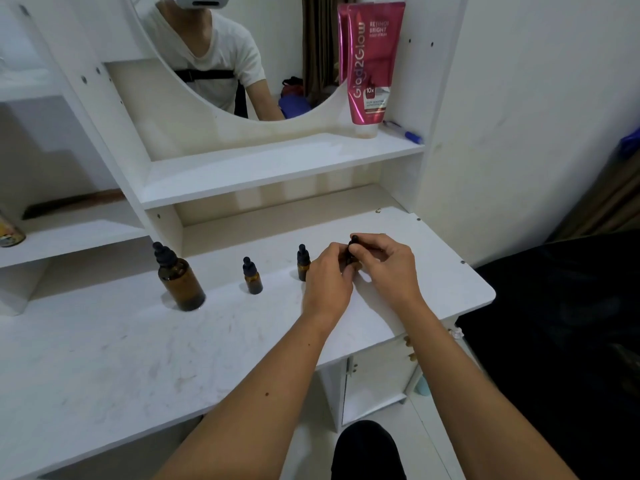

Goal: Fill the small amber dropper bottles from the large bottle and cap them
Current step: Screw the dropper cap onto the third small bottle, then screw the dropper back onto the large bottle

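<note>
The large amber bottle [180, 278] with a black dropper cap stands on the white tabletop [138, 348] at the left. Two small capped amber dropper bottles stand to its right, one [252, 277] in the middle and another [303, 263] just left of my left hand [327, 275]. A third small bottle [350, 259] is mostly hidden between both hands. My left hand wraps its body. My right hand [384, 263] pinches its black dropper cap [354, 240] from above.
A pink lotion tube [372, 64] and a blue pen [405, 132] sit on the shelf above, beside a round mirror [242, 57]. A can [10, 232] stands on the left side shelf. The table's rounded right corner [485, 292] is close to my hands.
</note>
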